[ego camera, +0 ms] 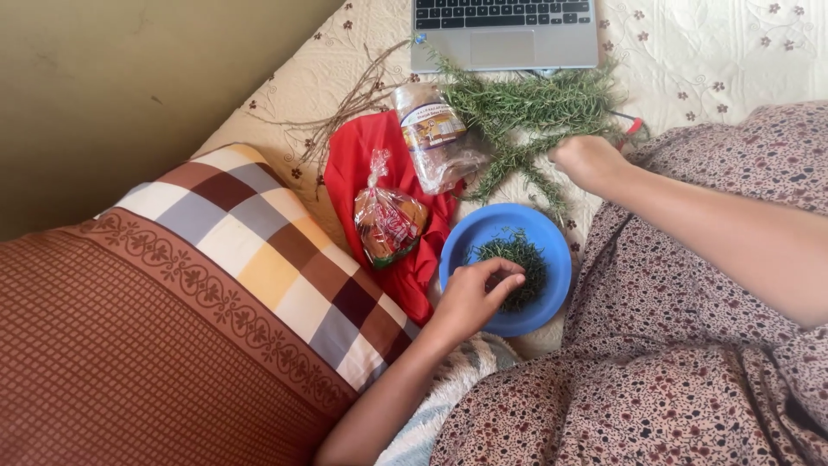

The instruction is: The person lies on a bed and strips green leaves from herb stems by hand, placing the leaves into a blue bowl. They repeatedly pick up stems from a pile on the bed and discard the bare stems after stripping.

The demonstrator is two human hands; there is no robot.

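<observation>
Now left hand (pixel 470 298) over green leaves (pixel 517 263) in blue plate (pixel 461 250).

Laptop (pixel 504 30): you see it open at the top edge, keyboard and trackpad showing.
Red cloth (pixel 362 164): spread on the bedspread (pixel 733 52), under two clear bags.
Upper bag (pixel 435 138): lies tilted, labelled.
Lower bag (pixel 390 220): knotted, orange contents.
Bare twigs (pixel 341 116): beside the cloth.
Checked pillow (pixel 259 250): at your left.
</observation>
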